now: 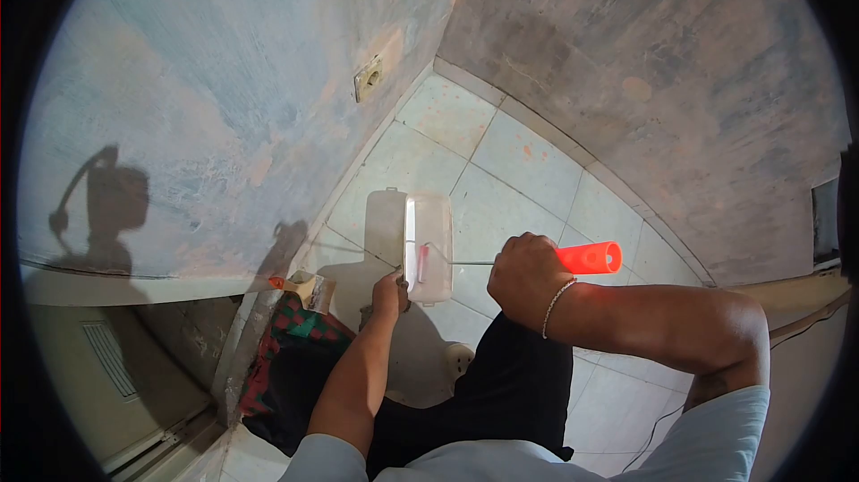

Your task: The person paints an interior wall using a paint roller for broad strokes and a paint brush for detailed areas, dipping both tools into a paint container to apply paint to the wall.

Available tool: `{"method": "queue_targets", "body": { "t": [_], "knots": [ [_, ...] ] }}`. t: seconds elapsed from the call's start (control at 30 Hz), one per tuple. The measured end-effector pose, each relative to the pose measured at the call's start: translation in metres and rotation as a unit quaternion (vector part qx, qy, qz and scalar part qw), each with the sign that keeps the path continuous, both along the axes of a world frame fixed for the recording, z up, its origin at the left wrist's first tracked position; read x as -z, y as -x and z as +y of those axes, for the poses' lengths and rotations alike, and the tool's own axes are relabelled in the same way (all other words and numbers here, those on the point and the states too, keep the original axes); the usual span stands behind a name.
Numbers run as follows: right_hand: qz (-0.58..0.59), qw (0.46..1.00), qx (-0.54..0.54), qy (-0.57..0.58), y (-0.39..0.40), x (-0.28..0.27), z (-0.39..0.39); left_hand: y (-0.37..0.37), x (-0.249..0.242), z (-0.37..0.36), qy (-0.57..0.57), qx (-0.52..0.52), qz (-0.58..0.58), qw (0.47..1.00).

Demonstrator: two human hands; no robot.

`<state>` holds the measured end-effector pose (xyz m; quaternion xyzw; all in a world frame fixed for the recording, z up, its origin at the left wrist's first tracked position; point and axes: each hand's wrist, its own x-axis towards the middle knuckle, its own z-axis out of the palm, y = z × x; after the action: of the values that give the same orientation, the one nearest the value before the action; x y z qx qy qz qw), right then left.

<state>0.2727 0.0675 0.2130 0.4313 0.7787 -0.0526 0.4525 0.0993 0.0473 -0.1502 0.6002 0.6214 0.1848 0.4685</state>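
My right hand (pixel 530 276) is wrapped round the orange handle (pixel 591 258) of a paint roller. The roller's thin metal rod runs left from my fist to a small roller head (pixel 422 264), which is inside or over a clear plastic container (pixel 437 213). My left hand (pixel 390 294) grips the near left edge of that container, its fingers partly hidden. The container is held above the tiled floor between my arms.
Ahead, two patchy painted walls (pixel 224 79) meet in a corner, with a wall socket (pixel 369 79) on the left one. A small box (pixel 313 292) and checkered cloth (pixel 300 325) lie at the left. A cable (pixel 653 433) runs over the floor tiles (pixel 510 169) at the lower right.
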Motion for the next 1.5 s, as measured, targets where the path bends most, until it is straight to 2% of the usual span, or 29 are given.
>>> {"method": "queue_targets", "body": {
  "t": [0.2, 0.3, 0.37, 0.4, 0.5, 0.6, 0.67, 0.73, 0.83, 1.07, 1.23, 1.3, 1.33, 1.4, 1.5],
  "knots": [
    [0.026, 0.998, -0.018, -0.05, -0.005, 0.011, -0.004, 0.001, -0.021, 0.001, 0.015, -0.017, -0.061, 0.998],
    [0.037, 0.997, -0.025, -0.068, -0.014, 0.009, -0.012, 0.001, -0.034, 0.005, 0.045, 0.003, -0.011, 0.999],
    [0.039, 0.996, -0.028, -0.08, -0.017, 0.0, -0.014, 0.002, 0.003, 0.002, 0.031, 0.009, -0.012, 0.999],
    [0.026, 0.997, -0.03, -0.068, -0.017, -0.004, -0.013, 0.001, 0.005, 0.003, 0.014, 0.015, -0.01, 1.0],
    [0.023, 0.998, -0.02, -0.062, -0.024, -0.012, -0.015, 0.003, 0.001, -0.001, -0.029, 0.008, 0.007, 1.0],
    [0.025, 0.998, 0.004, -0.06, -0.031, -0.019, -0.014, 0.002, -0.008, 0.001, 0.011, 0.001, 0.002, 1.0],
    [0.02, 0.998, 0.017, -0.056, -0.036, -0.02, -0.015, 0.001, 0.008, -0.001, -0.004, -0.002, -0.002, 1.0],
    [0.069, 0.99, 0.006, -0.126, -0.045, -0.015, -0.017, 0.002, 0.01, 0.001, -0.02, -0.007, -0.004, 1.0],
    [0.072, 0.989, -0.004, -0.131, -0.055, -0.014, -0.011, 0.002, 0.005, -0.001, 0.001, -0.008, 0.009, 1.0],
    [0.003, 0.997, 0.008, -0.071, -0.064, -0.019, 0.01, 0.001, 0.002, -0.001, -0.022, 0.001, -0.026, 0.999],
    [-0.001, 0.999, 0.007, -0.049, -0.1, -0.02, 0.011, -0.002, 0.021, -0.005, 0.011, -0.043, -0.062, 0.997],
    [0.059, 0.995, -0.014, -0.079, -0.127, -0.021, 0.005, -0.002, 0.029, -0.006, -0.041, -0.014, -0.018, 0.999],
    [0.06, 0.995, -0.014, -0.084, -0.14, -0.021, 0.002, -0.002, 0.018, -0.002, -0.042, -0.016, -0.02, 0.999],
    [0.052, 0.995, -0.005, -0.088, -0.159, -0.024, -0.005, 0.001, -0.002, 0.002, 0.031, -0.002, -0.021, 0.999],
    [0.036, 0.995, 0.001, -0.095, -0.182, -0.024, -0.017, 0.002, 0.011, 0.001, 0.042, -0.016, -0.045, 0.998]
  ]
}}
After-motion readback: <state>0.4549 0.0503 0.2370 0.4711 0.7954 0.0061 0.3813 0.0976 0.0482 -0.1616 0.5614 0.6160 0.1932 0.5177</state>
